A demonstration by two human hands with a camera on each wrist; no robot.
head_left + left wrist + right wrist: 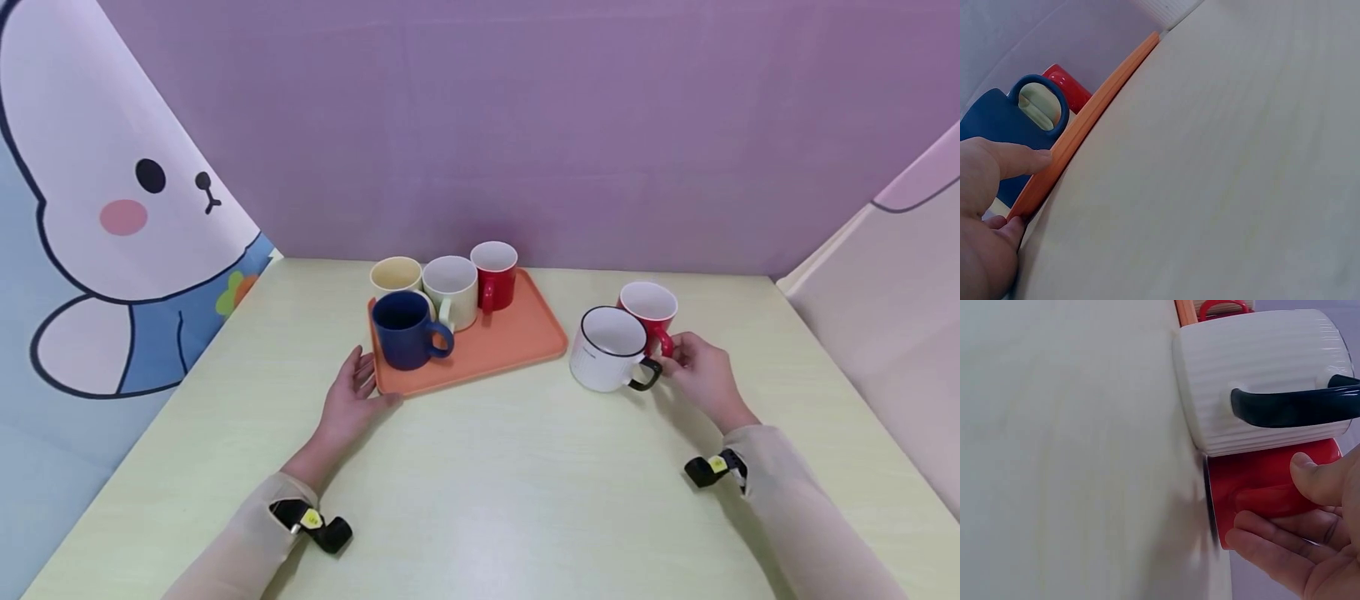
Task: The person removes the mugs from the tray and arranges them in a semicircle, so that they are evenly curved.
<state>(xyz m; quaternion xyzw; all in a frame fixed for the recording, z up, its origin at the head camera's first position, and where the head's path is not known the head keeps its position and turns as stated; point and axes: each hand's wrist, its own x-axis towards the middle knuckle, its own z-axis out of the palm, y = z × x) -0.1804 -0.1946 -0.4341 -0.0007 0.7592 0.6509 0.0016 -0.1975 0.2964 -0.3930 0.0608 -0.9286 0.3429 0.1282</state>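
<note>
My left hand (352, 400) lies at the near left corner of an orange tray (517, 337), thumb along the front rim and relaxed fingers against the left side. On the tray stand a dark blue mug (403, 333), a yellow mug (393, 277), a cream mug (454, 296) and a red mug (504, 283). To the tray's right, my right hand (701, 371) pinches the handle of a second red mug (1235, 469) between thumb and fingers. A white ribbed mug (1260, 369) with a black rim and black handle stands close beside that mug, partly covering it in the head view.
The pale wooden table (480, 492) reaches back to a purple cloth wall (525, 125). At the left hangs a sheet with a cartoon rabbit (112, 167). A pale panel (892, 275) borders the right side.
</note>
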